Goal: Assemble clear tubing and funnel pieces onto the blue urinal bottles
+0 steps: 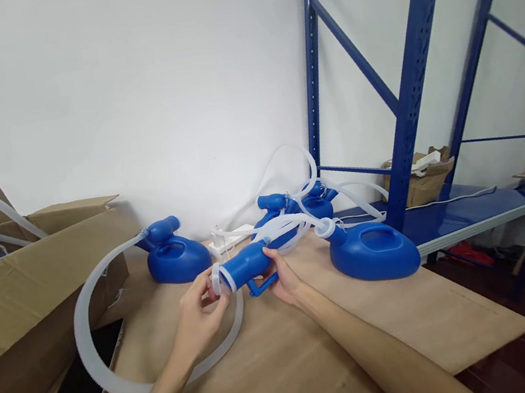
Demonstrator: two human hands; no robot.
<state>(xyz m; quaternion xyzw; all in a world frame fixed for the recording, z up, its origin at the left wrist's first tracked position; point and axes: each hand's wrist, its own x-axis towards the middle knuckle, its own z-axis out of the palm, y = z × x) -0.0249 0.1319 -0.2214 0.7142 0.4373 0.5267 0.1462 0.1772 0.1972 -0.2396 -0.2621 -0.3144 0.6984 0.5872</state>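
Observation:
My right hand [283, 277] is closed around a blue urinal funnel [245, 266], a tube-shaped head with a blue clip-like handle below, held above the table. Its open mouth faces left. At that mouth my left hand [207, 308] pinches a white ring-shaped cap [217, 279], tilted beside the rim; part of it is hidden by the fingers. A translucent corrugated hose [280, 224] runs from the funnel's back end toward a blue urinal bottle [375, 251] on the right. Another blue urinal bottle [177, 259] stands at left, its hose [87, 333] looping under my left forearm.
More blue bottles [317, 206] with hoses stand at the back near a white power strip [232, 238]. A cardboard box [36, 261] fills the left side, with a black tablet [84, 380] and its cable in front. Blue metal shelving [402, 66] rises at right beyond the table.

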